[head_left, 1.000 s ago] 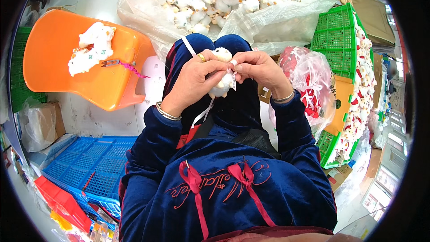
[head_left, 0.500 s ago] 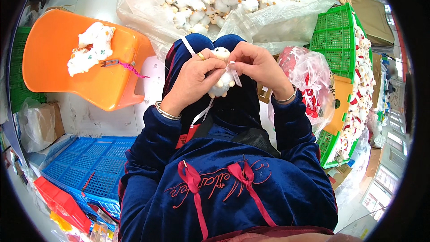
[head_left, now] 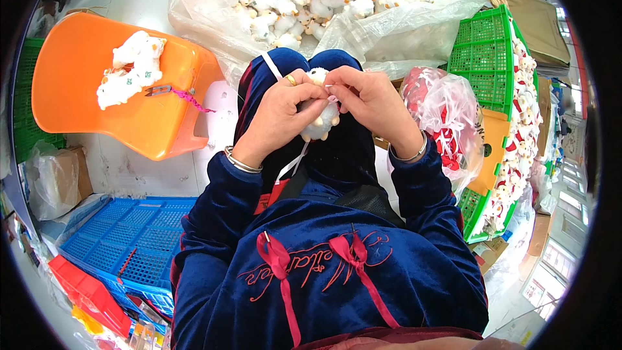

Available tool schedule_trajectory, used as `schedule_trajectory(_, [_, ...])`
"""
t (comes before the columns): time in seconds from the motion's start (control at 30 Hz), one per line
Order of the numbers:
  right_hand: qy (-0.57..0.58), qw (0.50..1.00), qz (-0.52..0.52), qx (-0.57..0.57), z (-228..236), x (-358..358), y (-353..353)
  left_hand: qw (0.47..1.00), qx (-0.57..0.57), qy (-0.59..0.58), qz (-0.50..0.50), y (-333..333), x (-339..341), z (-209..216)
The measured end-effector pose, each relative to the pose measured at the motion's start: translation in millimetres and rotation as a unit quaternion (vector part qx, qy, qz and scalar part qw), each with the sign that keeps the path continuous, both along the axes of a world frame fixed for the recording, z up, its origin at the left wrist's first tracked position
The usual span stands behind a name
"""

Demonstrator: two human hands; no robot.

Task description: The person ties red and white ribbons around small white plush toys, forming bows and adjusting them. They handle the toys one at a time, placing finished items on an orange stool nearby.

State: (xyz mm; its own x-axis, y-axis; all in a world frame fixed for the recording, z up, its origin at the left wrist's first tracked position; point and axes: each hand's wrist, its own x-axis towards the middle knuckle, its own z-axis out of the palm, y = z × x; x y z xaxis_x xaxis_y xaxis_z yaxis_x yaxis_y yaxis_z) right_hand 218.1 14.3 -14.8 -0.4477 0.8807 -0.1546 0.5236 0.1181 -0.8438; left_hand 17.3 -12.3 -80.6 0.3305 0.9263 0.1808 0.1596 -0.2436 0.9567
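Observation:
Over my lap sits a small white plush toy, its head partly hidden behind my fingers. My left hand is closed round its left side, thumb pressed at the neck. With thumb and forefinger together, my right hand pinches a thin pale ribbon at the toy's neck; the pinched part is mostly hidden. A white ribbon shows above my left hand, and a white strip hangs below the toy across my lap.
Left, an orange stool carries white plush toys and small snips. Ahead lies a clear plastic sheet full of plush toys. A green crate and a bag of red items stand right; a blue crate lies lower left.
My right hand has shifted slightly and its fingers have curled in closer to the toy's neck. The ribbon end that hung beside the toy no longer shows. My left hand stays put.

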Motion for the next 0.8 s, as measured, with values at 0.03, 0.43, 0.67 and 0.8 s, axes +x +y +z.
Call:
schedule_trajectory(0.03, [0.003,1.0,0.003,0.016,0.0,-0.7,-2.2,1.0,-0.014,0.006,0.01,-0.7,2.0,1.5])
schedule_trajectory(0.43, [-0.023,0.99,0.036,0.135,-14.4,-1.9,-3.9,0.996,-0.051,0.064,0.035,2.8,8.2,13.7])
schedule_trajectory(0.67, [0.119,0.986,0.109,0.045,-30.2,19.3,7.3,0.994,-0.111,0.016,0.0,9.5,3.5,6.0])
schedule_trajectory(0.8, [0.099,0.989,0.111,0.02,-20.1,18.9,10.9,0.99,-0.135,0.023,-0.016,11.0,0.2,7.3])
